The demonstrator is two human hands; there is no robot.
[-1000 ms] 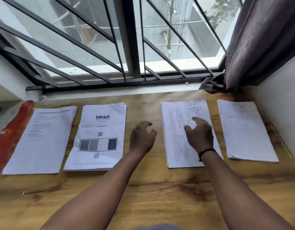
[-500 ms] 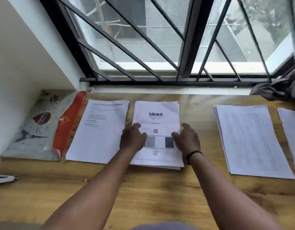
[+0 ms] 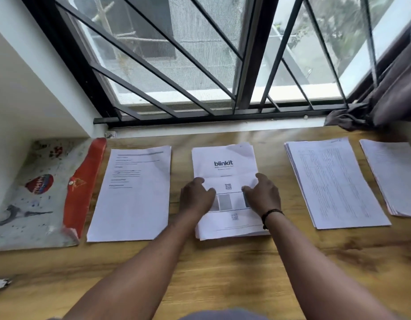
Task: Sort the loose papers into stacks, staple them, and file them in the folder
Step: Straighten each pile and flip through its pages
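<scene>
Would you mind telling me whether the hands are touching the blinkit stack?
Touching: the head view shows the left hand and right hand lying on the blinkit stack.

Four paper stacks lie in a row on the table (image 3: 223, 273). The folder (image 3: 38, 192) lies left of them. Both hands rest on the second stack (image 3: 225, 162).

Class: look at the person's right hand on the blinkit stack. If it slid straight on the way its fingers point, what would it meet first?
The right hand points inward and slightly away, so it would probably cross the blinkit stack and meet the left hand first, though its exact heading is uncertain.
</scene>
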